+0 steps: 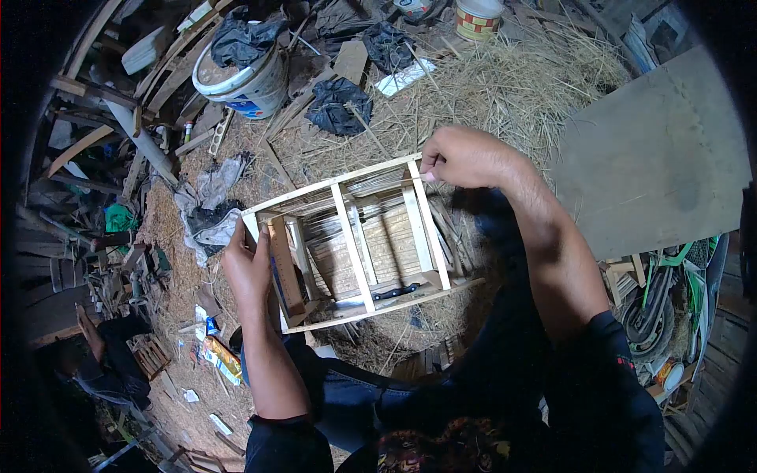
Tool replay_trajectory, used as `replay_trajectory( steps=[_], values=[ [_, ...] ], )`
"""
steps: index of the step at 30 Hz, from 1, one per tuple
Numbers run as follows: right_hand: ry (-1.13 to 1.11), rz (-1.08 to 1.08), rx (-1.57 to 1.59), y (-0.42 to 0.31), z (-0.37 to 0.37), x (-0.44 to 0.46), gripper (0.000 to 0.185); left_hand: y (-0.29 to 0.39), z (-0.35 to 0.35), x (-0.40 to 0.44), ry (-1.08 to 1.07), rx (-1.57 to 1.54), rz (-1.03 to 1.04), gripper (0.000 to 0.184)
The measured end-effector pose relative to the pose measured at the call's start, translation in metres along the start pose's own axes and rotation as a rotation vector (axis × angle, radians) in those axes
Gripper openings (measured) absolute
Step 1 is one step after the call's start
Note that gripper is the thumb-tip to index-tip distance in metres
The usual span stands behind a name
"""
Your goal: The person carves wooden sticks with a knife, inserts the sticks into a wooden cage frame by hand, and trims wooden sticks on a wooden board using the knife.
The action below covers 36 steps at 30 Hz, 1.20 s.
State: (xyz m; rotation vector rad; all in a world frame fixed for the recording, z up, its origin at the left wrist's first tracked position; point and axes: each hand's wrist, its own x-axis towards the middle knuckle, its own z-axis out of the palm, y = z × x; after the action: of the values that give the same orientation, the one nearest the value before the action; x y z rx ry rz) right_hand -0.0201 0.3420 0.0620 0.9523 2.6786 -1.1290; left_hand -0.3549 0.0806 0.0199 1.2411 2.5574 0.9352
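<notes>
Here, one wooden frame sat between the left hand, grasping its left end, and the right hand, pinched closed at its far right corner; beyond it stood one white bucket.

The wooden frame was an open, box-like build of pale, slender timber, held in front of the person's lap and tilted, its right end farther up the view than its left. A far rail and a near rail ran its length, joined by a middle crosspiece and a right crosspiece. Inside the left end, a darker brown board stood on edge. Thin strands stretched lengthwise near the far rail. Beneath the openings showed a brightly lit, ridged surface; whether it formed the frame's bottom was unclear.
</notes>
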Motion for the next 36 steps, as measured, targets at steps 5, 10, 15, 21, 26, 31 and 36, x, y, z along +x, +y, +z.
replay_trajectory(
  steps=[5, 10, 15, 21, 26, 31, 36],
  values=[
    [-0.036, 0.056, 0.011, 0.006, -0.005, 0.004, 0.021, 0.004, -0.001, 0.0, 0.004, 0.015, -0.001, 0.058],
    [0.011, -0.033, 0.033, 0.011, -0.002, 0.003, 0.02, 0.008, -0.002, -0.001, -0.004, 0.053, -0.019, 0.058],
    [-0.024, 0.003, 0.034, 0.003, -0.005, 0.002, 0.023, 0.015, -0.003, -0.002, -0.013, 0.001, -0.027, 0.058],
    [-0.067, 0.009, 0.006, 0.002, -0.002, 0.006, 0.025, 0.026, -0.006, -0.004, -0.028, 0.004, -0.05, 0.056],
    [-0.064, -0.003, 0.033, 0.009, 0.005, 0.012, 0.026, 0.017, -0.004, -0.002, -0.029, -0.009, -0.034, 0.056],
    [-0.047, -0.039, 0.023, 0.009, 0.006, 0.013, 0.025, 0.012, -0.003, -0.001, -0.018, 0.0, 0.014, 0.055],
    [-0.048, -0.023, 0.023, 0.007, 0.005, 0.013, 0.027, 0.017, -0.003, -0.003, -0.001, -0.026, -0.012, 0.056]
  ],
)
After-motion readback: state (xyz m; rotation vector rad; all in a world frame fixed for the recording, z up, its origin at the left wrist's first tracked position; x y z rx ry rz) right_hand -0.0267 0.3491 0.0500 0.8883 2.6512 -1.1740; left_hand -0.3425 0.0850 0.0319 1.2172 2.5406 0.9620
